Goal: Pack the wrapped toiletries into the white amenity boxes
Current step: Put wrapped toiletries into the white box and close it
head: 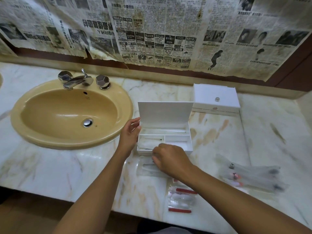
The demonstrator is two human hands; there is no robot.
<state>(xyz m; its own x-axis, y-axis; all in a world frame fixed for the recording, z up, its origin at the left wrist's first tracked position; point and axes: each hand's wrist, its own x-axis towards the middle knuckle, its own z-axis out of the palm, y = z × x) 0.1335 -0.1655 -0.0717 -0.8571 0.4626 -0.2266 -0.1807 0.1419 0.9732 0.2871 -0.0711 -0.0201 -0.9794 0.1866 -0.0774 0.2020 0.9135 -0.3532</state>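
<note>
A white amenity box [190, 141] stands open on the marble counter, lid raised at the back. Clear-wrapped items lie in its compartments. My left hand [130, 134] rests against the box's left wall, fingers apart. My right hand [169, 158] hovers at the box's front edge, fingers curled over a clear wrapped packet [146, 168] lying on the counter; whether it grips the packet is hidden. A second white amenity box [216, 97] sits closed behind to the right. Wrapped toiletries with red parts [181, 200] lie near the counter's front. More clear-wrapped toiletries [253, 176] lie to the right.
A tan oval sink [70, 114] with a chrome tap [77, 80] fills the counter's left part. Newspaper sheets [160, 31] cover the wall behind. The counter's front edge [94, 202] runs just below the wrapped items.
</note>
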